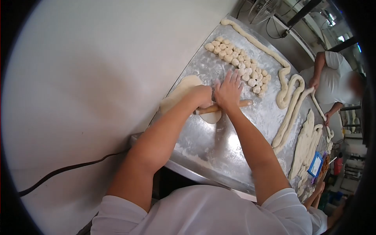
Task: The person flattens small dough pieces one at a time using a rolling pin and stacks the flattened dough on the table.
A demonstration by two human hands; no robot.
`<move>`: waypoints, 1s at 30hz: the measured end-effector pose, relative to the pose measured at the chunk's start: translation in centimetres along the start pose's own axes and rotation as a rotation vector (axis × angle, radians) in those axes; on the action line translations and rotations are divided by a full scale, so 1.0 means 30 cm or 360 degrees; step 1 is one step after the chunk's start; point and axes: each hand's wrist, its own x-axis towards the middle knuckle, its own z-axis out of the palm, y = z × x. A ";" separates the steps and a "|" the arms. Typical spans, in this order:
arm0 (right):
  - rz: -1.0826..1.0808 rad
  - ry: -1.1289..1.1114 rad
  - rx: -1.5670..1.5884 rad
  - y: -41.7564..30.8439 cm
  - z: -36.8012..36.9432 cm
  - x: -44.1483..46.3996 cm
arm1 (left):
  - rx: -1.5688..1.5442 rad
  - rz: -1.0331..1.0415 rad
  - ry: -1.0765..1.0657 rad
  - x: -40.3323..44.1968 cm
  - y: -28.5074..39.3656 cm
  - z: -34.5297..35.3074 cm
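Note:
A thin dough disc lies on the floured metal table beneath a wooden rolling pin. With its fingers stretched out and apart, my right hand presses the pin with the palm. My left hand is closed at the far side of the disc, close beside the right; it seems to pinch the dough's edge, though its fingertips are mostly hidden. Left of it spreads a larger pale flat sheet of dough. Beyond my right fingers sit many small dough balls, bunched together and dusted with flour.
Long dough ropes snake over the right side of the metal table. A co-worker handles one rope there. Wide dough strips and a blue-rimmed tray lie farther right. A white wall borders the table's left edge.

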 end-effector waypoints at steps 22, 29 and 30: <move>-0.0216 -0.0477 -0.0127 0.123 -0.174 -0.287 | -0.0220 -0.0021 -0.0491 0.019 0.029 0.029; -0.0069 -0.0120 0.0190 0.058 -0.066 -0.082 | -0.0016 0.0058 -0.0164 -0.011 0.021 -0.020; -0.0099 -0.0123 0.0304 0.082 -0.088 -0.157 | -0.0015 0.0044 -0.0166 -0.024 0.031 -0.021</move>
